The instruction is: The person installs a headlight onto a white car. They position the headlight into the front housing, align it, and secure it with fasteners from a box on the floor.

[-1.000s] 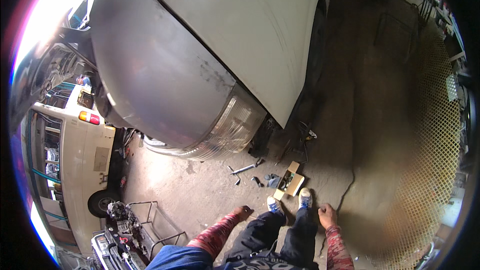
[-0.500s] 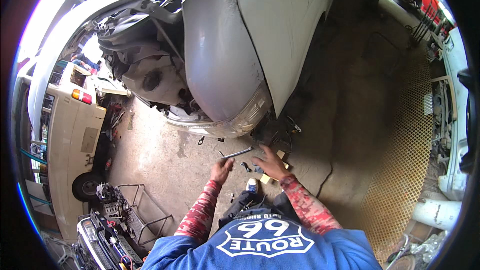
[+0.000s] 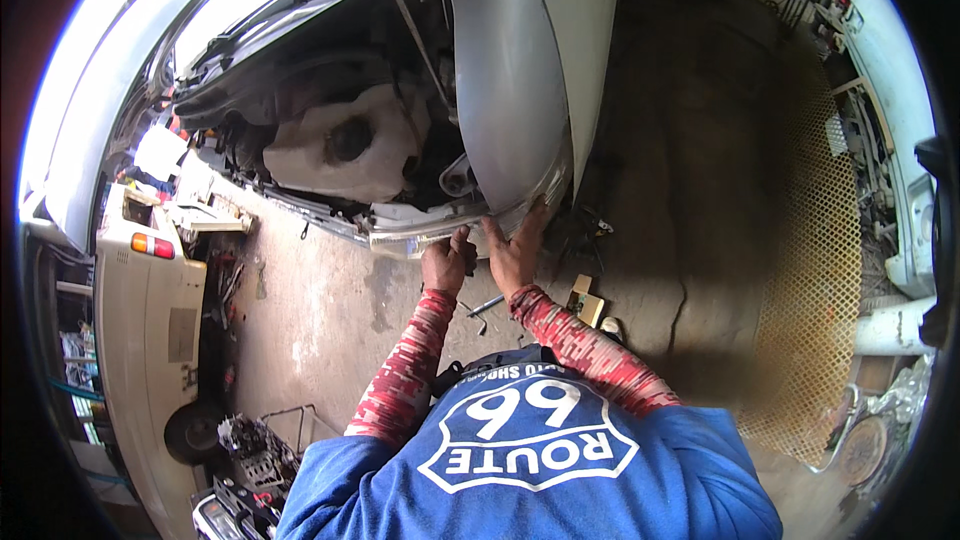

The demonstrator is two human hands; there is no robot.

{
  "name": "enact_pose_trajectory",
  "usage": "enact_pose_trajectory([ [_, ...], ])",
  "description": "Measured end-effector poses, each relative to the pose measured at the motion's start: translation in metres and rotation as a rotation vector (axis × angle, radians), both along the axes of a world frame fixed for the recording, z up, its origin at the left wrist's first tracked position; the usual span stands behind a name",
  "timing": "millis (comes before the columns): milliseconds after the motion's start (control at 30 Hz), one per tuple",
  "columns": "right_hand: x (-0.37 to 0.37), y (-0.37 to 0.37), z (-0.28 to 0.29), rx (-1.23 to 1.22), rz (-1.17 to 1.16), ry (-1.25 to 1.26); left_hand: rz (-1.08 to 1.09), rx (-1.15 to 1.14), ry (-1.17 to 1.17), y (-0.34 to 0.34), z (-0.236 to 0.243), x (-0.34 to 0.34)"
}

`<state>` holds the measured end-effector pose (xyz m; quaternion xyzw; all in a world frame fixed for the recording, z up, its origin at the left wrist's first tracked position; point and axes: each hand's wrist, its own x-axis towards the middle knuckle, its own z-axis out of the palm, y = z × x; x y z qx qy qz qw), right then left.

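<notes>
At the front corner of a silver car, the clear headlight (image 3: 405, 241) runs beneath the fender (image 3: 510, 70). My right hand (image 3: 515, 252) lies against the headlight's outer end with its fingers stretched and apart. Beside it, my left hand (image 3: 446, 265) is at the headlight's lower edge, fingers curled in and thumb up. What those fingers hold, if anything, is hidden. The engine bay above is uncovered, and a pale plastic tank (image 3: 310, 155) shows inside it. On the floor below my hands lies a long metal bar tool (image 3: 488, 305).
A small open cardboard box (image 3: 584, 302) sits on the floor to the right. Yellow metal mesh (image 3: 800, 330) runs along the right side. At left stands a cream van (image 3: 150, 310), with an engine part (image 3: 262, 455) and a metal frame near its wheel.
Both hands have moved forward from above the floor to the headlight. My view has shifted, so more of the engine bay shows. My left hand's fingers are curled near the headlight edge.
</notes>
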<state>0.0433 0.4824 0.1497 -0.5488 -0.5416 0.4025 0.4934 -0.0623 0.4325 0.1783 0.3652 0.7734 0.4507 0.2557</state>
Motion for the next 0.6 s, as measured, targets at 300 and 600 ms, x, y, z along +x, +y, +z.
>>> enact_pose_trajectory([
  [300,0.007,0.019,-0.014,0.094,-0.011,-0.062,-0.275,0.093,0.291,0.013,-0.007,-0.034],
  [600,0.052,0.027,0.015,0.026,0.187,-0.112,-0.345,-0.180,-0.243,0.001,-0.053,-0.059],
])
